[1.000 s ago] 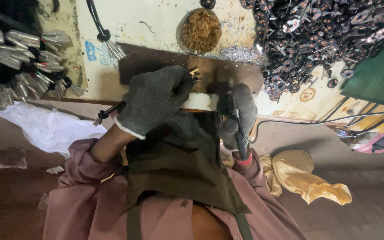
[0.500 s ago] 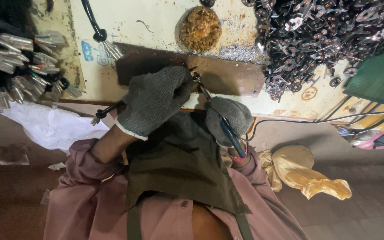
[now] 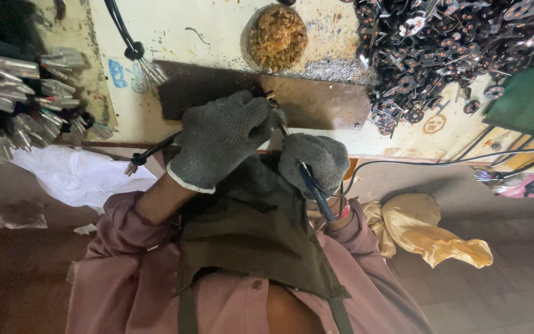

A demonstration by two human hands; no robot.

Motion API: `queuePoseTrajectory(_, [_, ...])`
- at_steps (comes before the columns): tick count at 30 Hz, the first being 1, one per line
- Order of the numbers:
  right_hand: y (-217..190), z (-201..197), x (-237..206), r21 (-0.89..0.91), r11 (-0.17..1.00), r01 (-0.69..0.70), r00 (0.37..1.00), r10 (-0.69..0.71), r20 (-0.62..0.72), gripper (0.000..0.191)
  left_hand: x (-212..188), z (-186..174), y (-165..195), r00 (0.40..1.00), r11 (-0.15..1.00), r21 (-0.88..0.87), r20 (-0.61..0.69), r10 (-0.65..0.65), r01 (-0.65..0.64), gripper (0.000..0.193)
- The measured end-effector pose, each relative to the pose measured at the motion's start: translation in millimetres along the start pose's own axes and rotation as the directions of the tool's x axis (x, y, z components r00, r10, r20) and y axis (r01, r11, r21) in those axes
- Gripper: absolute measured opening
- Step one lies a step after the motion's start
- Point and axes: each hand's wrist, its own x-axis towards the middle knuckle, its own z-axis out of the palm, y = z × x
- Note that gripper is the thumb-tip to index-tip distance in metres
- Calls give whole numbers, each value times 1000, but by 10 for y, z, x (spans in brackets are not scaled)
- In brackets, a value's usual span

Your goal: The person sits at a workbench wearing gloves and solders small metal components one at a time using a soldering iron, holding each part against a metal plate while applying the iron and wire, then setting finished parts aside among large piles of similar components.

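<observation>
Both hands wear grey knit gloves. My left hand (image 3: 220,139) is closed around a black cable (image 3: 151,150) whose plug end sticks out to the left below the wrist; a small metal part (image 3: 273,102) shows at its fingertips, over the brown plate (image 3: 322,105). My right hand (image 3: 316,159) sits just right of it and lower, gripping a dark blue-handled, pen-like tool (image 3: 313,192). The tool's thin tip points up toward the small part. Whether tip and part touch is hidden by the fingers.
A round dish of brass-coloured wool (image 3: 277,36) stands behind the plate. A heap of dark metal parts (image 3: 452,43) fills the back right; several silver-ended cables (image 3: 26,93) lie at left. White cloth (image 3: 75,176), yellow cloth (image 3: 434,235) and thin cables (image 3: 465,158) lie low.
My right hand has risen from beside my lap and swung the tool's tip up to my left hand's fingertips. My left hand has stayed almost still.
</observation>
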Motion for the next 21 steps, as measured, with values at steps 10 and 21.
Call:
queuePoseTrajectory(10, [38, 12, -131, -11, 1000, -8, 999, 7, -37, 30, -12, -18, -25, 996, 990, -128, -73, 52, -61, 15])
queuePoseTrajectory(21, [112, 2, -209, -25, 999, -29, 999, 29, -29, 29, -10, -26, -44, 998, 985, -162, -21, 52, -54, 21])
